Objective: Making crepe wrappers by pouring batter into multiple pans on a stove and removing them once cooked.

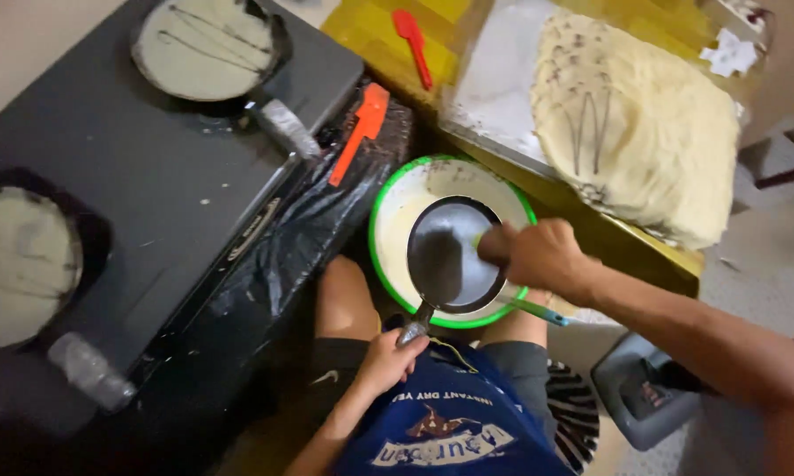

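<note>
Left hand [386,357] clamped on small dark pan [454,254] handle, pointing toward body, long axis near-vertical, over green-rimmed batter bowl [388,198]. Right hand [538,256] closed around blue-handled utensil [536,309] at pan rim.

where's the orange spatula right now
In the head view the orange spatula lies upper centre, on black plastic sheeting at the right edge of the dark stove, just above-left of the green-rimmed batter bowl.
</note>
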